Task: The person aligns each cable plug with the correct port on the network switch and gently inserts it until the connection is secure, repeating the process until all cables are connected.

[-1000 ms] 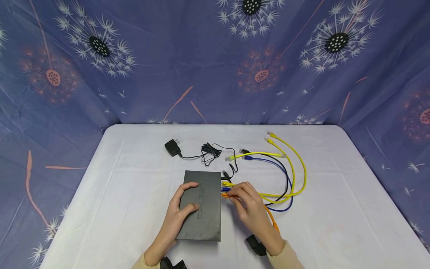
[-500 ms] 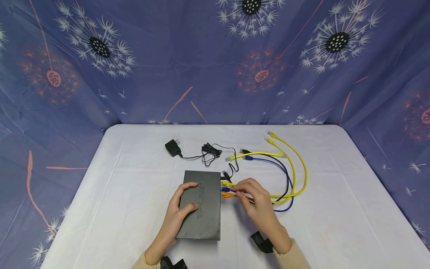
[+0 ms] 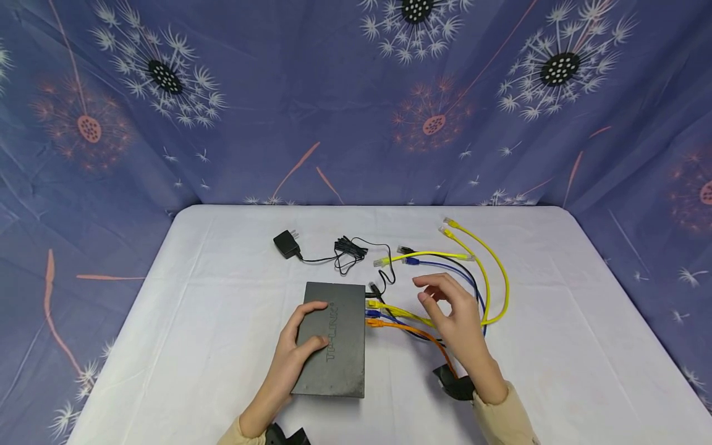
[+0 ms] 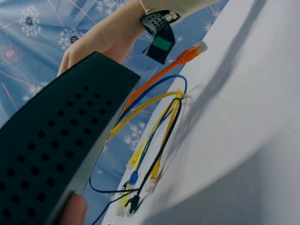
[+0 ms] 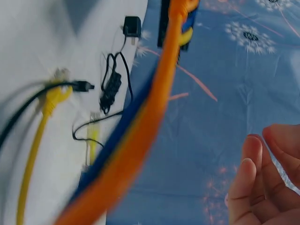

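My left hand grips a dark grey TP-LINK network switch by its left side, thumb and a finger on top. Several plugs sit along the switch's right edge: a yellow one, a blue one and an orange one. From there an orange network cable runs to the right. My right hand is beside the cables, above the table, fingers bent loosely and holding nothing. The left wrist view shows the switch's perforated side and the orange cable's free plug.
A black power adapter with a bundled cord lies behind the switch. Yellow cables, a blue cable and a black cable curve across the white table. A patterned curtain hangs behind.
My right hand has let go at the orange plug and drawn away to the right and up, uncovering the cables. My left hand and the switch stay in place.
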`<control>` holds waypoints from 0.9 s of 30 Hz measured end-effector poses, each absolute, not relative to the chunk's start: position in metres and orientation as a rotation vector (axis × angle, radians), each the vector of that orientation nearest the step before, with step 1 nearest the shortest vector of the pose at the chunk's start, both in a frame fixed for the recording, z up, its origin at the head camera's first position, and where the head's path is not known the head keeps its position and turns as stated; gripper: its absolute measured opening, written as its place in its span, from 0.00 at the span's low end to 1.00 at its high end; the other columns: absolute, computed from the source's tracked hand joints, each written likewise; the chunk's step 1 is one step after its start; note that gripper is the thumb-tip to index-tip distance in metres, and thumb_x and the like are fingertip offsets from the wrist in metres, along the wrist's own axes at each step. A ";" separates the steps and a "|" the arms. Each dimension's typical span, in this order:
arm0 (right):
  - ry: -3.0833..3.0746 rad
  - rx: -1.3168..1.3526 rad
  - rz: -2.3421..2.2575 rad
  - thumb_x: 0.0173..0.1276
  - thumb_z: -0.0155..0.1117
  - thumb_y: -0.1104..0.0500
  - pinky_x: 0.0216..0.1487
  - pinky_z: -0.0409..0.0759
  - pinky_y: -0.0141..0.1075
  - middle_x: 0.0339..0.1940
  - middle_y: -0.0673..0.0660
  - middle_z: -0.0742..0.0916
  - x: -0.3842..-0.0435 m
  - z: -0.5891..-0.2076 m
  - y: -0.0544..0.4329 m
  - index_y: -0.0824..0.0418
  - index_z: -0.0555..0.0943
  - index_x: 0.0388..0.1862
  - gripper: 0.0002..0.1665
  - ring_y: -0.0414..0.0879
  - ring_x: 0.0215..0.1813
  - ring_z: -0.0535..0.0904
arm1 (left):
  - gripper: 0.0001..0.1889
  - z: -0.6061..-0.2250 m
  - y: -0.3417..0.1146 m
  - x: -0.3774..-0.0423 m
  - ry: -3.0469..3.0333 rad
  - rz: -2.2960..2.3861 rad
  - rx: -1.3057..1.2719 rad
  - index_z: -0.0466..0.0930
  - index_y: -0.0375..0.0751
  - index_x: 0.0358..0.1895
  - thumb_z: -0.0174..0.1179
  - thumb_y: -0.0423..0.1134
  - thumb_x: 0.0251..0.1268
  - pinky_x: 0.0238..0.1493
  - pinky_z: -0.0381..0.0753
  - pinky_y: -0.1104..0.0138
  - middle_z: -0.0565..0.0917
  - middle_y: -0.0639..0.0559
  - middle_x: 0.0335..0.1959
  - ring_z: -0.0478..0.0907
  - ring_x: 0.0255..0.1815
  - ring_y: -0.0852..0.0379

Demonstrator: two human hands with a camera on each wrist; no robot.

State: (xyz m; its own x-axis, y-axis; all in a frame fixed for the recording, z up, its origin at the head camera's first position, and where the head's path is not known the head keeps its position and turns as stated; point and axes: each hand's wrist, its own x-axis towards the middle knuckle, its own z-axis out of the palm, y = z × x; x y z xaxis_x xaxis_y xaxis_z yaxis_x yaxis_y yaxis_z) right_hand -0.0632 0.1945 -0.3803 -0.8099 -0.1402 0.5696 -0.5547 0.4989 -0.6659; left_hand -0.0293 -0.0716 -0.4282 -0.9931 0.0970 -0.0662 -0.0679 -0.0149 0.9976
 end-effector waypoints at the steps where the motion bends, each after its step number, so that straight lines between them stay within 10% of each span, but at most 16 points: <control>1: -2.308 0.554 1.252 0.58 0.65 0.75 0.41 0.73 0.25 0.42 0.54 0.84 -0.064 -0.379 0.196 0.61 0.82 0.47 0.18 0.44 0.37 0.78 | 0.27 -0.428 -0.072 -0.029 2.117 2.159 0.032 0.74 0.54 0.59 0.59 0.30 0.53 0.54 0.59 0.54 0.71 0.52 0.61 0.66 0.57 0.48; 27: -2.426 0.287 1.594 0.67 0.58 0.71 0.37 0.75 0.28 0.48 0.60 0.82 -0.088 -0.384 0.222 0.70 0.77 0.54 0.16 0.44 0.35 0.79 | 0.27 -0.429 -0.073 -0.028 2.104 2.160 0.025 0.74 0.54 0.59 0.59 0.30 0.53 0.54 0.60 0.54 0.71 0.52 0.61 0.67 0.56 0.48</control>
